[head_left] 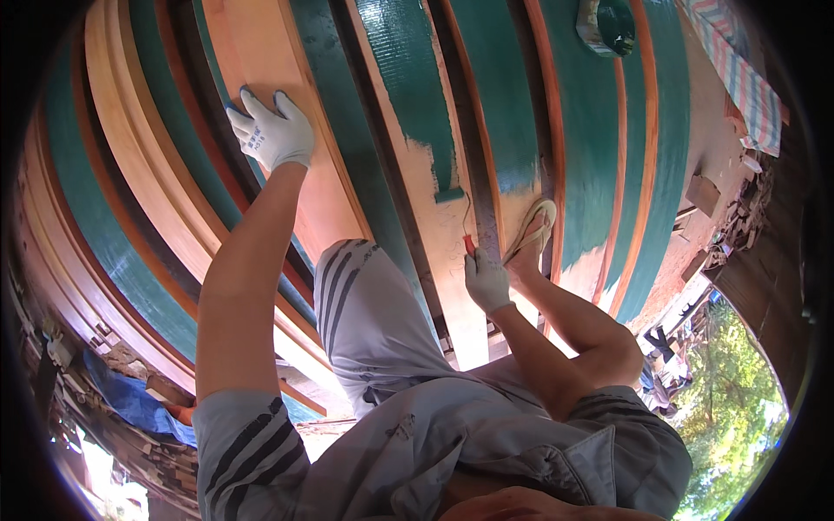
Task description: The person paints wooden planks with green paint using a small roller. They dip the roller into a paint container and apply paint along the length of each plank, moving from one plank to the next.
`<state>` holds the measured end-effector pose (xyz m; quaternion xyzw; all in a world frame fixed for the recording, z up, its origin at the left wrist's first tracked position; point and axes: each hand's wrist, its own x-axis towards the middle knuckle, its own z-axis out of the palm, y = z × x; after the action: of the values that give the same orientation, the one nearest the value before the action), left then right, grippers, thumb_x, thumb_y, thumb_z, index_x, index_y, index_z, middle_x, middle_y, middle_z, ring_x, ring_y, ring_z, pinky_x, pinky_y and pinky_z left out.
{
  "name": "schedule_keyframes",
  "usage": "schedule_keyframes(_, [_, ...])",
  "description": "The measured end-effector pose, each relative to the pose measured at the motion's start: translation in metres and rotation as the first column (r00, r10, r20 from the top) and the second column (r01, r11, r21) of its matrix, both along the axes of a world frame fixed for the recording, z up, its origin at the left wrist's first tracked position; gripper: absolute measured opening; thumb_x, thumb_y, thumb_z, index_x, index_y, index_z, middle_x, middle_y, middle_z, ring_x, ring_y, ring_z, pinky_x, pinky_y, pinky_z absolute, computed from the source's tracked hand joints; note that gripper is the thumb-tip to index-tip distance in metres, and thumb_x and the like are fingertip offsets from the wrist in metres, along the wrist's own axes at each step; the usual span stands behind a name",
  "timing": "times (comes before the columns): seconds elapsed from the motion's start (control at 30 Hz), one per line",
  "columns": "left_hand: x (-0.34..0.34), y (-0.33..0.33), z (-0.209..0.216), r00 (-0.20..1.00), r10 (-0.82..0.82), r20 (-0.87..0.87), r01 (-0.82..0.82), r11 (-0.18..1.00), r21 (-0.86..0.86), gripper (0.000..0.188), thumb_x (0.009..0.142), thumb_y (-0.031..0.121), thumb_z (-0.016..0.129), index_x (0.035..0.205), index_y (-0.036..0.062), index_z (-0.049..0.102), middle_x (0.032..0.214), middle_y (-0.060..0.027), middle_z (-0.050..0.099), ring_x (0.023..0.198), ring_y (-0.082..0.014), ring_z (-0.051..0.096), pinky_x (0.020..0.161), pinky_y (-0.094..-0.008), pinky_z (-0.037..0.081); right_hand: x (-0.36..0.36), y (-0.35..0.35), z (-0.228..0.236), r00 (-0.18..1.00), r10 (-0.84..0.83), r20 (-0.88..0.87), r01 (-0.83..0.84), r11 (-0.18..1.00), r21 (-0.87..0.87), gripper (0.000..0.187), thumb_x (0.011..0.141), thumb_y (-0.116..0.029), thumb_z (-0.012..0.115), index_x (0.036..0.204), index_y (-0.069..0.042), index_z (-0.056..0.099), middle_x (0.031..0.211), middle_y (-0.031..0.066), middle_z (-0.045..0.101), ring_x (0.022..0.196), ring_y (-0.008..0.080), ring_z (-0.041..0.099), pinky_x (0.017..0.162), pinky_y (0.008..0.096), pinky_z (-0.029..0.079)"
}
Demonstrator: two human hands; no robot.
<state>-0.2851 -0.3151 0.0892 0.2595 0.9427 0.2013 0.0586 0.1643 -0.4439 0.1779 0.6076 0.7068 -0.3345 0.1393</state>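
Note:
My right hand (486, 280), in a white glove, is closed round the red handle of a small paint roller (449, 195). The roller's green head rests on a wooden board (441, 252), at the lower end of a wet green stripe (401, 82). Bare wood shows below the stripe and along its ragged edges. On a raised, unpainted plank (265, 52) to the left lies my left hand (276, 137), gloved in white with bluish fingertips. Its fingers are spread and it holds nothing.
Several green-painted boards (499, 95) stand side by side with dark gaps between them. A round container (606, 28) with green paint inside sits at the top right. My sandalled foot (530, 234) is beside the right hand. Striped cloth (738, 78) hangs far right; blue sheeting (139, 404) lies lower left.

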Motion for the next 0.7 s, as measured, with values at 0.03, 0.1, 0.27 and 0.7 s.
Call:
schedule_keyframes(0.03, [-0.001, 0.002, 0.000, 1.000, 0.003, -0.005, -0.003, 1.000, -0.003, 0.072, 0.107, 0.044, 0.055, 0.165, 0.0064, 0.037, 0.170, -0.0357, 0.022, 0.157, -0.0505, 0.027, 0.122, -0.0631, 0.029, 0.000, -0.001, 0.002, 0.999, 0.015, -0.032, -0.013, 0.998, 0.062, 0.020, 0.106, -0.026, 0.059, 0.104, -0.007, 0.060, 0.083, 0.0217, 0.070, 0.079, 0.0455, 0.070, 0.069, 0.0584, 0.052])
schedule_keyframes(0.1, [-0.001, 0.006, -0.002, 1.000, -0.002, -0.018, 0.003, 1.000, 0.015, 0.071, 0.107, 0.044, 0.054, 0.165, 0.0066, 0.037, 0.170, -0.0354, 0.022, 0.157, -0.0499, 0.027, 0.122, -0.0627, 0.029, 0.003, -0.003, 0.008, 0.994, 0.056, -0.092, -0.038, 0.983, 0.182, 0.018, 0.106, -0.024, 0.061, 0.103, -0.007, 0.060, 0.080, 0.0200, 0.067, 0.080, 0.0452, 0.069, 0.069, 0.0588, 0.051])
schedule_keyframes(0.27, [-0.002, 0.004, 0.006, 1.000, 0.000, 0.013, -0.001, 1.000, 0.023, 0.070, 0.107, 0.045, 0.052, 0.164, 0.0062, 0.038, 0.170, -0.0357, 0.023, 0.158, -0.0487, 0.026, 0.123, -0.0618, 0.028, -0.082, 0.105, -0.035, 0.947, 0.086, -0.309, 0.012, 0.954, 0.301, 0.024, 0.108, -0.030, 0.057, 0.106, -0.006, 0.058, 0.089, 0.0264, 0.071, 0.075, 0.0495, 0.068, 0.070, 0.0625, 0.052])
schedule_keyframes(0.7, [-0.007, 0.005, -0.001, 0.999, -0.016, -0.032, 0.016, 1.000, 0.022, 0.075, 0.106, 0.049, 0.050, 0.164, 0.0038, 0.036, 0.170, -0.0371, 0.023, 0.158, -0.0472, 0.028, 0.121, -0.0608, 0.033, -0.034, -0.023, -0.044, 0.998, 0.008, 0.068, -0.022, 0.979, 0.201, 0.033, 0.110, -0.040, 0.052, 0.108, -0.009, 0.061, 0.076, 0.0202, 0.073, 0.069, 0.0426, 0.073, 0.063, 0.0571, 0.056])
